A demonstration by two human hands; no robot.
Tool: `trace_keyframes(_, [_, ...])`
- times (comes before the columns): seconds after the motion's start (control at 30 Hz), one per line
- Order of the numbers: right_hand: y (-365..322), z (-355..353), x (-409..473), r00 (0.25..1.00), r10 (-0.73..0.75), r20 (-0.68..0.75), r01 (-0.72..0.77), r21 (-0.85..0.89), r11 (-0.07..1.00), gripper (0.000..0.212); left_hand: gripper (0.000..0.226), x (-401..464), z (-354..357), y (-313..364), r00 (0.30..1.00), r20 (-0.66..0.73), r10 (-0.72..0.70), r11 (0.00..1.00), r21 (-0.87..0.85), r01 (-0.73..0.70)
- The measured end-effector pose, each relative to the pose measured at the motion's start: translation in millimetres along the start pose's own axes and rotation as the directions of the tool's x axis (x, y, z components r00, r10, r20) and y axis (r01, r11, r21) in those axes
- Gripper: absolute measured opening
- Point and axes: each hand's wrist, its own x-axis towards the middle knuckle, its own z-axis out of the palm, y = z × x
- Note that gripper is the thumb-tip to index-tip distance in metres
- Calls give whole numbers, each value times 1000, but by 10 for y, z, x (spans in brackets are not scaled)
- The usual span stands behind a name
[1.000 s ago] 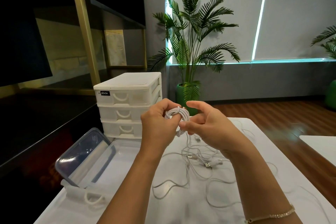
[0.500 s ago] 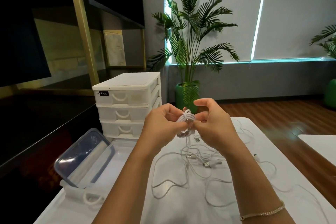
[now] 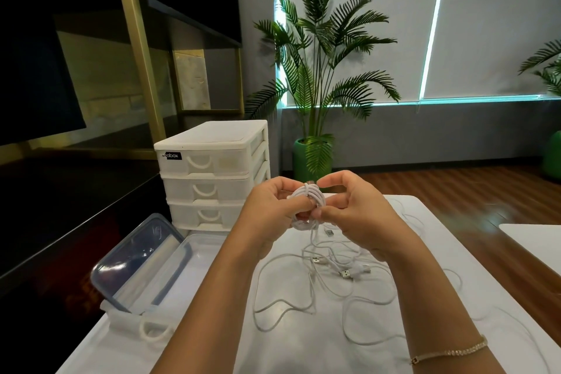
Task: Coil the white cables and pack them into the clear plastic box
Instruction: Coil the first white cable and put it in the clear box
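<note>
A small coil of white cable [image 3: 309, 197] is held up over the table between both hands. My left hand [image 3: 267, 212] grips its left side with the coil looped over the fingers. My right hand [image 3: 355, 215] pinches its right side between thumb and fingertips. A short tail hangs from the coil down to the table. Several loose white cables [image 3: 328, 285] with USB plugs lie tangled on the white table below. The clear plastic box [image 3: 194, 255] sits open at the left, its clear lid [image 3: 136, 255] with a blue seal propped against it.
A white three-drawer unit [image 3: 212, 173] stands behind the box. A removed white drawer [image 3: 142, 325] lies near the table's front left corner. The white table [image 3: 212, 349] ends at the right over wooden floor, with a second white table [image 3: 534, 240] beyond. A potted palm [image 3: 318, 76] stands behind.
My right hand has closed in from an open, spread pose onto the coil. The coil has turned from lying in the left hand to being pinched upright between both hands.
</note>
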Motion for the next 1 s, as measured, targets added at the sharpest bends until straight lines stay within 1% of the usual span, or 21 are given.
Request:
trace_keyframes(0.17, [23, 1, 2, 1000, -8, 3, 8, -8, 1000, 43, 15, 14, 28, -49, 998, -18, 58, 995, 86, -56])
trace_keyframes(0.27, [17, 13, 9, 1000, -21, -4, 21, 2, 1000, 44, 19, 22, 24, -52, 997, -29, 71, 994, 80, -68])
trace_keyframes(0.4, [0, 14, 1, 999, -37, -38, 38, 12, 999, 40, 33, 35, 20, -47, 995, -78, 64, 998, -11, -65])
trace_keyframes(0.47, [-8, 26, 6, 997, -46, -65, 47, 26, 999, 34, 40, 42, 12, -36, 995, -93, 38, 994, -97, -47])
trace_keyframes(0.53, [-5, 47, 15, 992, -61, -111, 64, 21, 998, 30, 42, 58, 4, -26, 996, -91, -2, 980, -200, -17])
trace_keyframes(0.6, [-12, 58, 23, 983, -92, -161, 86, -45, 995, 23, 41, 71, 4, -24, 995, -93, -38, 963, -271, 11])
trace_keyframes(0.7, [-30, 66, 20, 976, -120, -182, 88, -177, 980, 24, 40, 84, 30, -44, 991, -123, -54, 951, -309, 13])
trace_keyframes(0.73, [-39, 69, 21, 976, -116, -184, 78, -205, 976, 20, 41, 86, 30, -51, 988, -143, -56, 950, -314, 8])
trace_keyframes(0.8, [-58, 75, 16, 979, -103, -174, 65, -212, 975, 6, 46, 98, 12, -50, 982, -181, -59, 945, -328, -4])
trace_keyframes(0.83, [-62, 80, 12, 979, -104, -174, 66, -215, 974, 7, 48, 105, 0, -47, 980, -187, -61, 940, -342, -7])
trace_keyframes(0.9, [-59, 90, 18, 977, -112, -184, 65, -248, 967, 18, 46, 111, -8, -43, 982, -180, -64, 930, -368, -7])
trace_keyframes(1.0, [-72, 104, 6, 952, -159, -262, 79, -292, 953, 18, 45, 102, 24, -42, 986, -153, -71, 915, -404, 3])
